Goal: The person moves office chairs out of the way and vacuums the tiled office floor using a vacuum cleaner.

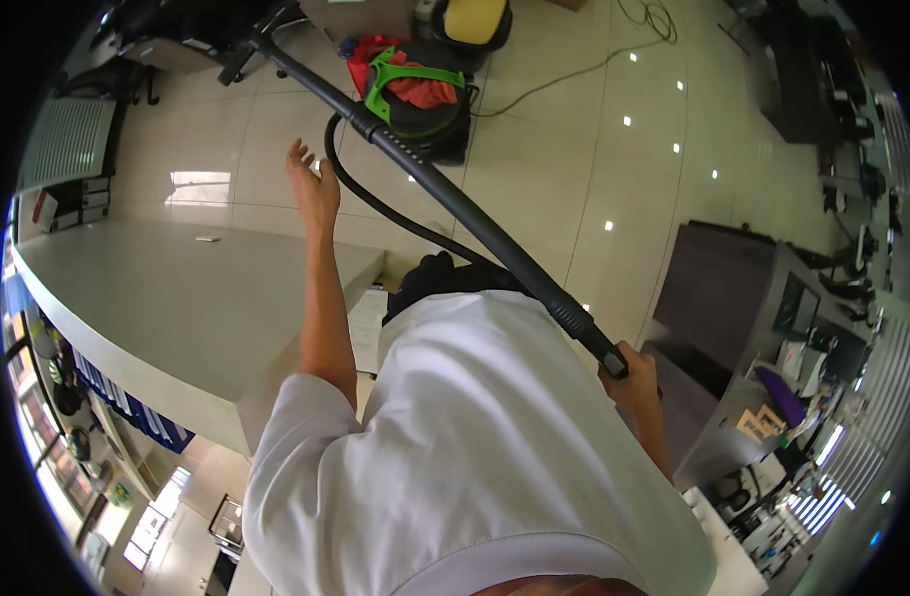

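Observation:
In the head view my right hand [634, 382] is wrapped round the handle end of a black vacuum cleaner wand [455, 204]. The wand slants up and left across the floor to a floor head [241, 58] near dark furniture. My left hand [316, 189] is raised beside the wand, apart from it, fingers spread and holding nothing. A black hose [376, 204] curves between the wand and my body. Beyond it stands a dark vacuum cleaner body [430, 119] with a green handle frame and red cloth on top.
A grey counter [177, 288] with a small white item [208, 238] lies to the left. At right stands a dark cabinet [713, 288] beside a cluttered desk. A cord [574, 77] trails over the tiled floor. A black container with something yellow [473, 20] sits at the top.

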